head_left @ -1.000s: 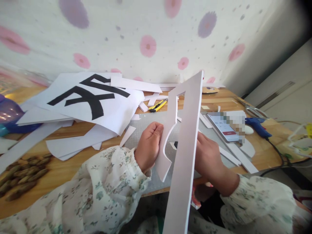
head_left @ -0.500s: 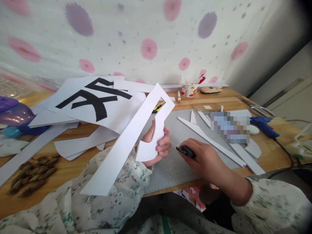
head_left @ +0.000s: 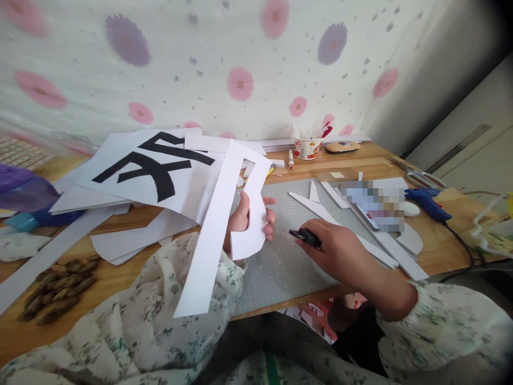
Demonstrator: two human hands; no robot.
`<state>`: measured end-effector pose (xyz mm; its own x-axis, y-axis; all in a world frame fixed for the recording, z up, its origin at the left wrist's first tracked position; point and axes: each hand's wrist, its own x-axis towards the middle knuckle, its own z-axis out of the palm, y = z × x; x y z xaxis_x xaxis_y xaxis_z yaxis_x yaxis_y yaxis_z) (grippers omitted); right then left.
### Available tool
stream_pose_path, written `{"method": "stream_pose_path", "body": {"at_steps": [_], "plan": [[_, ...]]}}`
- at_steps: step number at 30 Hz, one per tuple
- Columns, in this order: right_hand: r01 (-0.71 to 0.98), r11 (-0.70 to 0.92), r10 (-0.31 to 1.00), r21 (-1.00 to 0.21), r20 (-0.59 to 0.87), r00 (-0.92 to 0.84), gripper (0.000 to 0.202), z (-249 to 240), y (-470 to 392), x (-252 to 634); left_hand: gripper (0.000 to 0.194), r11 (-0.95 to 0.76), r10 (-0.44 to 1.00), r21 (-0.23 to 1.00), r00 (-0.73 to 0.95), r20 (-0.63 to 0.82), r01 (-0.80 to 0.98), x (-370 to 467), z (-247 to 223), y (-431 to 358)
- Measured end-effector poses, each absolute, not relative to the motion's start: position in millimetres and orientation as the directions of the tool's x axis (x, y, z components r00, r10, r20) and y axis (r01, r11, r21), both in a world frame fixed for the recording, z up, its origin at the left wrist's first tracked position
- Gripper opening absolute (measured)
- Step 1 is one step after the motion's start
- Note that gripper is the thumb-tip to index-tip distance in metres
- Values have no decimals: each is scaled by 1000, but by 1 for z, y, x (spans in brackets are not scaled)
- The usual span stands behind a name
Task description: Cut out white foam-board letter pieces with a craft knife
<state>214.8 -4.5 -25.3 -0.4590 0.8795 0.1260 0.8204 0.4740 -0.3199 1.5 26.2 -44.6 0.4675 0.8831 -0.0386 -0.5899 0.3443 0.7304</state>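
My left hand [head_left: 239, 215] holds up a white foam-board cutout [head_left: 251, 227] over the mat's left edge. The cutout has a long straight leg, a folded top and a shorter curved leg. My thumb is on its inner side, and the fingertips show past the right edge. In my right hand [head_left: 340, 247], closed above the grey cutting mat [head_left: 276, 272], is a black utility knife [head_left: 309, 237]. Its dark end points left toward the cutout, apart from it; I cannot make out the blade. Narrow white offcuts [head_left: 315, 207] lie on the mat beyond my right hand.
Paper with black character shapes [head_left: 160, 166] covers the back left. Brown pods [head_left: 64, 289] lie front left. A paper cup [head_left: 308, 149] stands at the back. To the right are a blurred phone-like object [head_left: 374, 206], a blue glue gun [head_left: 428, 203] and scissors [head_left: 425, 176].
The cutout has turned more upright in my left hand, its top moving left and its long leg's lower end moving right. My left fingers have loosened slightly. My right hand keeps the knife almost in place.
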Motion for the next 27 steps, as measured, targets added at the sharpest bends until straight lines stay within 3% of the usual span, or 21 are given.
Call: {"method": "stream_pose_path", "body": {"at_steps": [3,6,9,12,16,20,25,27], "plan": [[814,436,897,-383,111,-428,22,-22,-4,217,71,278,913,773,407,-29,-570,-1,-45,31],[744,360,919,-564,75,-388,23,-17,-3,216,64,194,956,788,291,-20,-584,2,-43,29],[541,195,937,-818,-6,-349,27,-12,-5,212,52,132,966,809,257,24,-573,6,-41,23],[340,1,937,-940,-118,-328,32,-10,-10,205,57,110,950,786,297,97,-608,10,-43,18],[147,-153,913,-977,-197,-357,30,-14,-17,192,66,170,912,747,390,128,-643,11,-50,18],[-89,-222,932,-971,-184,-313,29,-17,-17,185,71,196,904,764,415,102,-614,11,-48,17],[-179,-233,951,-956,-185,-247,30,-13,-8,190,35,277,854,830,519,17,-484,7,-41,10],[-188,-252,942,-949,-196,-271,30,-11,-7,193,35,315,824,845,566,-17,-432,7,-41,10]]}}
